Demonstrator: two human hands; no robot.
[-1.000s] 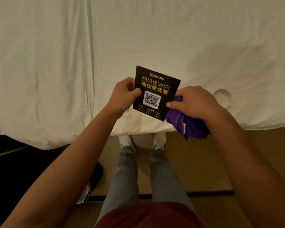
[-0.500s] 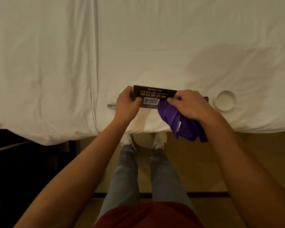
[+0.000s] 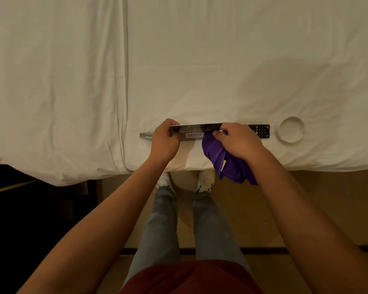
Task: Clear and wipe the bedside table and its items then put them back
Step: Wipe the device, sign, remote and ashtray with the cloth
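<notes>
Two hands: both on the same black card (image 3: pixel 197 132), one at each end, right over the near edge of the bed.
Card: black WiFi sign with yellow text and a pale code patch, tipped nearly flat so you mostly see it edge-on; the writing is too squashed to read.
Left hand (image 3: pixel 165 141): fingers curled round the card's left end, thumb on the near side, pinching it.
Right hand (image 3: pixel 238 141): holds the card's right end with thumb and fingertips, and it's got a purple cloth (image 3: pixel 227 164) bunched under the palm at the same time.
Cloth: hangs down from the right hand past the bed's near edge, with a small pale tag showing in the folds.
Remote (image 3: pixel 261 130): black with coloured buttons, lying on the sheet just right of the right hand, only its right end showing.
Ashtray (image 3: pixel 290 129): round and white, on the sheet just right of the remote, close to the near edge.
Silvery thing (image 3: pixel 146 136): flat and shiny, pokes out left of the left hand on the sheet; can't tell what it is.
Bed (image 3: pixel 179 60): white wrinkled sheet fills the whole upper part of the view.
Bedside table (image 3: pixel 30 209): dark, off the bed's near-left corner, mostly in shadow.
Person: grey jeans, white shoes, dark red top, standing on a tan floor against the bed's near edge.
</notes>
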